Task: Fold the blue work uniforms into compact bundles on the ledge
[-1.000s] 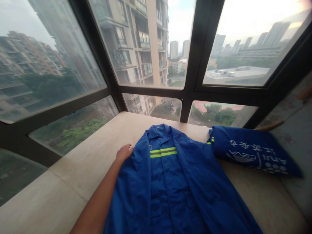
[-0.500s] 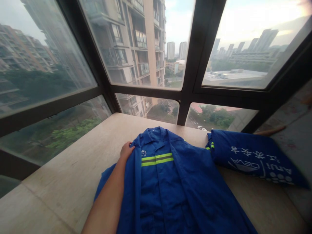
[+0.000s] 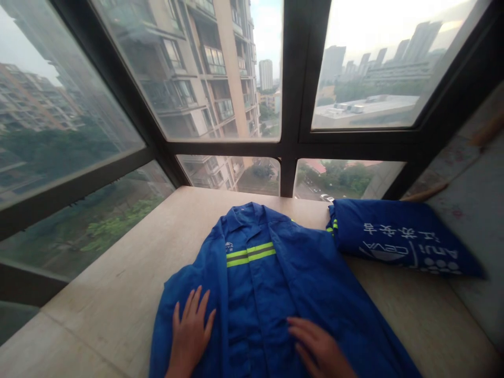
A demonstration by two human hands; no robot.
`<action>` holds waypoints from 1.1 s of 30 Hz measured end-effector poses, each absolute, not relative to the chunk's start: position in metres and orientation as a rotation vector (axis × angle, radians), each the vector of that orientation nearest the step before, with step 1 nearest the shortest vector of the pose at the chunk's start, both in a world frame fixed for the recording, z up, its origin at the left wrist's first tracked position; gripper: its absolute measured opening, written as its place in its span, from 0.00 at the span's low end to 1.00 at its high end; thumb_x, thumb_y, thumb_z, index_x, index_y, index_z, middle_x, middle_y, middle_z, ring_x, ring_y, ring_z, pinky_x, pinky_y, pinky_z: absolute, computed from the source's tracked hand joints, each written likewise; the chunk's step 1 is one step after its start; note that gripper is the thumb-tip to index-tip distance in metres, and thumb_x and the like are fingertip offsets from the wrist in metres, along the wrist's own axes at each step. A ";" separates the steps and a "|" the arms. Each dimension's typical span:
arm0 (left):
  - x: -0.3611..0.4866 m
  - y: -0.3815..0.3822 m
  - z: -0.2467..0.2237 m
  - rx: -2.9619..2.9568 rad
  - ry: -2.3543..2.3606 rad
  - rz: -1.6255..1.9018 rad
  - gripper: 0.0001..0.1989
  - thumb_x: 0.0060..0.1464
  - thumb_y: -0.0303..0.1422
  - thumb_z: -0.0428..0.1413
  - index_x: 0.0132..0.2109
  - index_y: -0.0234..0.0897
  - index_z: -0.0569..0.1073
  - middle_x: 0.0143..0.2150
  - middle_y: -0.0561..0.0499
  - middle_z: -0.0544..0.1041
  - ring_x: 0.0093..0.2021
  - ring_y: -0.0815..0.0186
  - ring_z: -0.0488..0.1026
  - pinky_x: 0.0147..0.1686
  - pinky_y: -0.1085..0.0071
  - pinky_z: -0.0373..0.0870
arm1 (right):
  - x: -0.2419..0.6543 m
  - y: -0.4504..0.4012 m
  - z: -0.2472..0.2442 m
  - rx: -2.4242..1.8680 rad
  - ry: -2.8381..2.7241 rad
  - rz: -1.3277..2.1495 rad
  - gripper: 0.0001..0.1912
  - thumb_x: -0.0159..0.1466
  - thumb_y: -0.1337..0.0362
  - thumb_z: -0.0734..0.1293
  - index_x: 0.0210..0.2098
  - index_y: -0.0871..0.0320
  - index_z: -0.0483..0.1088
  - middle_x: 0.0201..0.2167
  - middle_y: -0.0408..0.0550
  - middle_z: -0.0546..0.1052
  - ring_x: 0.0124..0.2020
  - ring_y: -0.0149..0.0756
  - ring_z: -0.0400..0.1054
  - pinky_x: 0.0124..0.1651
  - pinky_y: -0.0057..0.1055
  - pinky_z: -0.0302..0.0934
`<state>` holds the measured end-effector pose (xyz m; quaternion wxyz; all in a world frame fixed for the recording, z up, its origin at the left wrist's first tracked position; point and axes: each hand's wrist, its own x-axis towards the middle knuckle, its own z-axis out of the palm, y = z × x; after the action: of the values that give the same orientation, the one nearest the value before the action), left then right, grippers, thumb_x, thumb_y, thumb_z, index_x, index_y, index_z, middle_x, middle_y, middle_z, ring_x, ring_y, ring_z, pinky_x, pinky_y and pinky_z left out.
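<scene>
A blue work jacket (image 3: 271,294) lies spread out, front side up, with its collar toward the window. Yellow-green and grey reflective stripes cross its chest, beside a small white logo. My left hand (image 3: 191,328) rests flat on the jacket's left side, fingers spread. Over the lower right part of the front is my right hand (image 3: 321,346), its fingers stretched out and slightly apart; whether it touches the cloth I cannot tell. The bottom of the jacket runs out of view.
On the right lies a folded blue garment (image 3: 405,239) with white lettering and yellow-green stripes. Both rest on a pale stone sill (image 3: 118,283). Dark window frames (image 3: 289,105) border it at the back and left. A patterned curtain (image 3: 468,226) hangs at the right.
My left hand has let go of the jacket near its shoulder and come down toward me, now flat on the cloth. My right hand has come into view at the bottom.
</scene>
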<state>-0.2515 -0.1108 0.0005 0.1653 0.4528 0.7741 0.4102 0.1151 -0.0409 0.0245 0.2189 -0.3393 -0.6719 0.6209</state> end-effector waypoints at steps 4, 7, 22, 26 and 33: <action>-0.243 -0.183 -0.031 1.437 2.588 0.718 0.28 0.51 0.50 0.55 0.61 0.59 0.70 0.71 0.50 0.58 0.73 0.48 0.46 0.68 0.41 0.35 | 0.187 -0.004 -0.019 -1.193 -2.199 0.930 0.23 0.69 0.58 0.61 0.62 0.46 0.66 0.67 0.44 0.63 0.69 0.47 0.51 0.71 0.49 0.42; -0.233 -0.194 -0.042 1.613 2.772 0.271 0.29 0.61 0.45 0.43 0.66 0.45 0.65 0.73 0.46 0.55 0.72 0.50 0.47 0.67 0.41 0.41 | 0.196 -0.007 -0.049 -1.217 -2.462 0.565 0.28 0.69 0.55 0.60 0.67 0.45 0.58 0.70 0.42 0.55 0.71 0.49 0.46 0.70 0.53 0.40; -0.266 -0.117 -0.017 1.748 2.720 -0.243 0.29 0.62 0.42 0.46 0.69 0.44 0.58 0.70 0.43 0.61 0.69 0.49 0.56 0.63 0.45 0.55 | 0.143 0.035 -0.052 -1.398 -2.482 0.222 0.28 0.69 0.55 0.56 0.66 0.54 0.60 0.70 0.48 0.56 0.70 0.48 0.47 0.69 0.51 0.40; -0.251 -0.142 -0.011 1.757 2.854 -0.348 0.29 0.62 0.42 0.45 0.67 0.37 0.64 0.68 0.38 0.64 0.68 0.46 0.58 0.66 0.44 0.48 | 0.149 0.031 -0.061 -1.352 -2.470 0.231 0.28 0.69 0.55 0.56 0.66 0.53 0.61 0.70 0.47 0.57 0.70 0.48 0.46 0.69 0.51 0.40; -0.232 -0.167 0.005 1.787 2.863 -0.245 0.29 0.62 0.44 0.44 0.67 0.38 0.64 0.68 0.39 0.64 0.68 0.47 0.58 0.65 0.44 0.50 | 0.152 0.030 -0.060 -1.338 -2.482 0.256 0.28 0.68 0.55 0.56 0.66 0.53 0.61 0.70 0.47 0.57 0.71 0.48 0.46 0.69 0.50 0.39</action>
<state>-0.2323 -0.1674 0.0050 -0.1210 0.5242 0.8399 -0.0719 0.1520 0.0296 -0.0601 0.1545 -0.4670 -0.8661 0.0894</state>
